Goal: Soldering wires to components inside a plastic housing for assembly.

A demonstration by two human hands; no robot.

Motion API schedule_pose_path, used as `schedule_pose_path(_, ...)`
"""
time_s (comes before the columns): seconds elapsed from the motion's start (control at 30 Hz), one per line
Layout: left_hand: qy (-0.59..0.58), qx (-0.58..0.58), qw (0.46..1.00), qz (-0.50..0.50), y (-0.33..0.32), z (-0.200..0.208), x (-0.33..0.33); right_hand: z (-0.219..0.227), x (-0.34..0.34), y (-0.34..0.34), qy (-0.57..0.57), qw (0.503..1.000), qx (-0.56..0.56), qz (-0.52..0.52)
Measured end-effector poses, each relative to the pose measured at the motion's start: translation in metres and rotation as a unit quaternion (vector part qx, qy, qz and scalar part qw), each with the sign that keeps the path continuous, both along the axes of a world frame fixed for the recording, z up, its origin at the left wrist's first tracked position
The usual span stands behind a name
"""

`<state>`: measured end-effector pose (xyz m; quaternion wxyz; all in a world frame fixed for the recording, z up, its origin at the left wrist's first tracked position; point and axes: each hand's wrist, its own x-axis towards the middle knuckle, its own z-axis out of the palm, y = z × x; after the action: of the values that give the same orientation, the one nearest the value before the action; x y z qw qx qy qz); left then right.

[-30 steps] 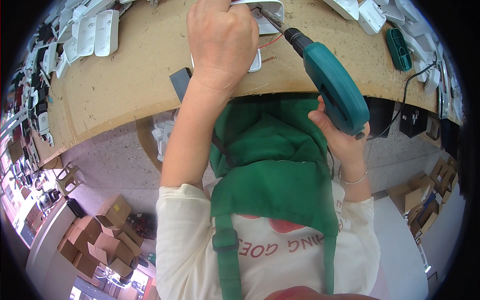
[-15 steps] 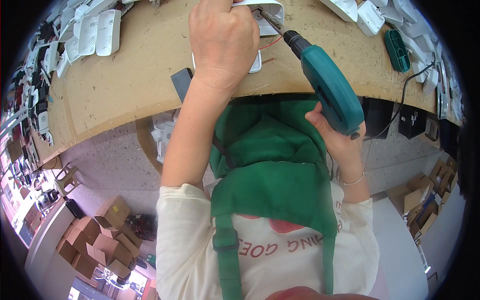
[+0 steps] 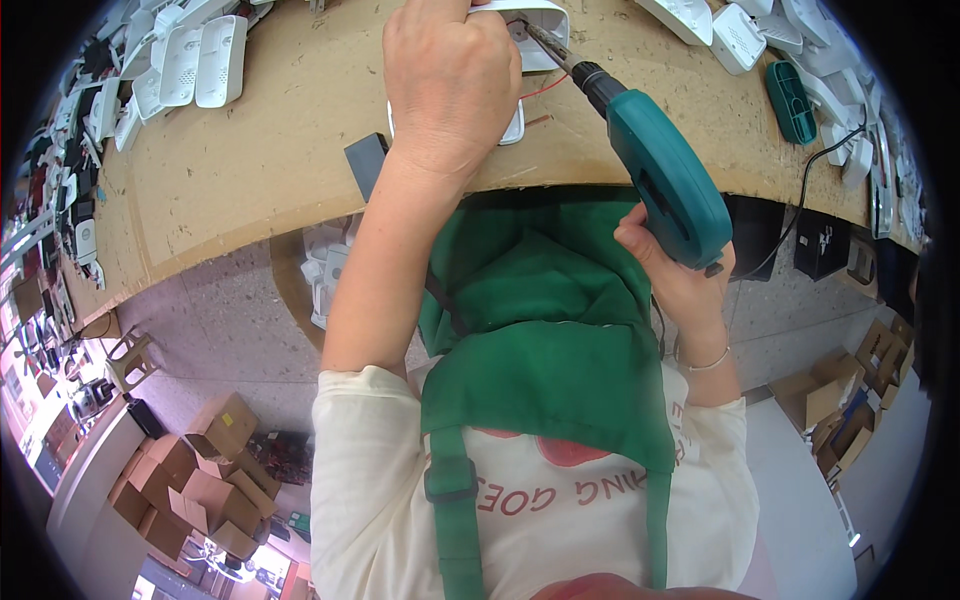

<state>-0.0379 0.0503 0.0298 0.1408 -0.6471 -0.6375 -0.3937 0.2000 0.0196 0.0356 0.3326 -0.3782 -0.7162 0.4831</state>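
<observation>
My left hand [image 3: 452, 85] is closed at the left end of a white plastic housing [image 3: 548, 20] by the top edge; its fingertips are mostly hidden. My right hand [image 3: 682, 285] grips the rear of a teal handheld power tool [image 3: 672, 175] with a black collar. The tool's long metal tip [image 3: 545, 42] reaches into the open housing. A thin red wire [image 3: 545, 88] trails from the housing toward my left hand. Beneath that hand lies another white plastic part [image 3: 512, 125], largely covered. A dark grey block [image 3: 367, 162] sits beside my left wrist.
White plastic casings [image 3: 220, 60] are heaped at the table's left, more casings [image 3: 740, 40] at the right. A dark green slotted case [image 3: 790, 102] lies near the right pile. A black cable [image 3: 808, 190] hangs over the table edge [image 3: 200, 250]. Cardboard boxes [image 3: 215, 500] stand on the floor.
</observation>
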Motion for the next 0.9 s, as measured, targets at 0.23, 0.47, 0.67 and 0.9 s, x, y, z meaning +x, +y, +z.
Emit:
schedule_pose_path(0.23,0.005,0.002,1.0,0.004,0.0003,-0.0002,0.0012,0.0045,0.0039,-0.0027,-0.02,1.0,0.007,-0.017)
schedule_pose_path(0.47,-0.001,0.003,1.0,0.004,0.0003,-0.0003,0.0008,0.0024,0.0055,-0.0048,0.0,0.999,-0.045,-0.023)
schedule_pose_path(0.67,-0.005,-0.003,1.0,-0.003,0.0004,0.001,0.0007,0.0018,0.0015,-0.0038,0.006,0.999,-0.028,-0.014)
schedule_pose_path(0.9,-0.005,0.009,1.0,-0.002,0.0012,-0.0001,0.0003,0.0011,-0.0015,-0.004,0.02,0.998,-0.053,-0.024)
